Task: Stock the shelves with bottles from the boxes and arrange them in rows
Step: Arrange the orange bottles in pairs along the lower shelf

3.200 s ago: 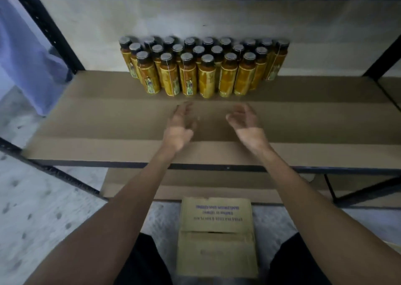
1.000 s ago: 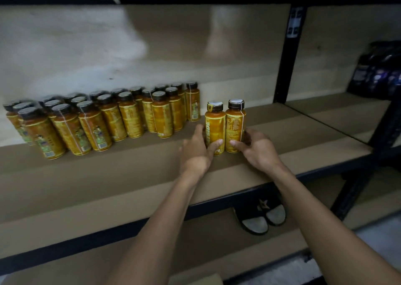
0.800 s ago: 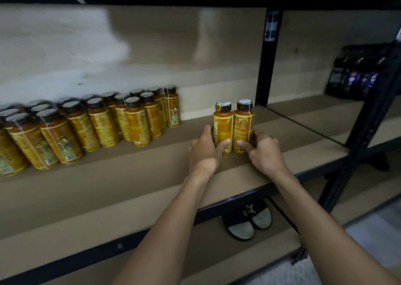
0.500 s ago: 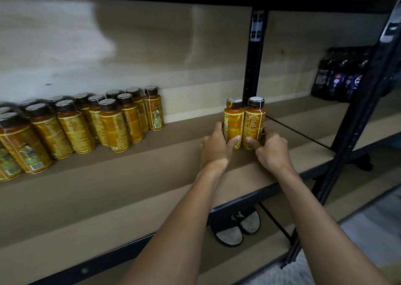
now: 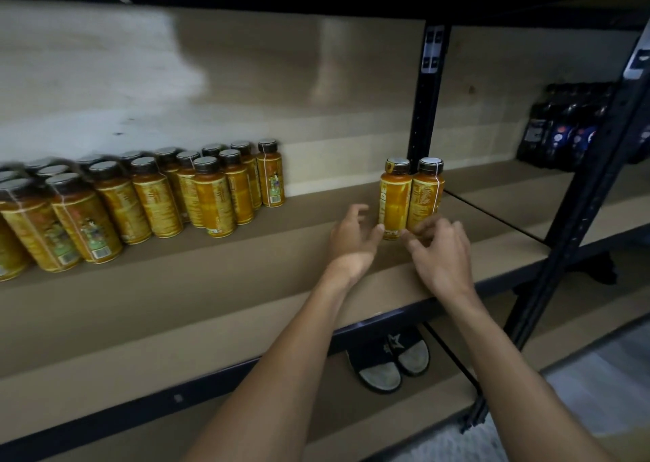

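Two yellow-orange bottles with dark caps stand side by side near the right end of the brown shelf board (image 5: pixel 211 303): the left bottle (image 5: pixel 394 198) and the right bottle (image 5: pixel 426 194). My left hand (image 5: pixel 351 238) is just left of the left bottle's base, fingers spread, thumb tip touching the label. My right hand (image 5: pixel 441 252) hovers in front of the right bottle's base with loose, blurred fingers, hiding that base. Several matching bottles (image 5: pixel 158 194) stand in rows at the back left of the shelf.
A black upright post (image 5: pixel 427 92) stands right behind the two bottles, and a front post (image 5: pixel 580 215) rises at the right. Dark soda bottles (image 5: pixel 569 127) fill the neighbouring bay. A pair of slippers (image 5: pixel 390 359) lies on the lower shelf.
The two bottles slid right along the shelf in my hands to beside the post. My fingers have now loosened and drawn back slightly from them.
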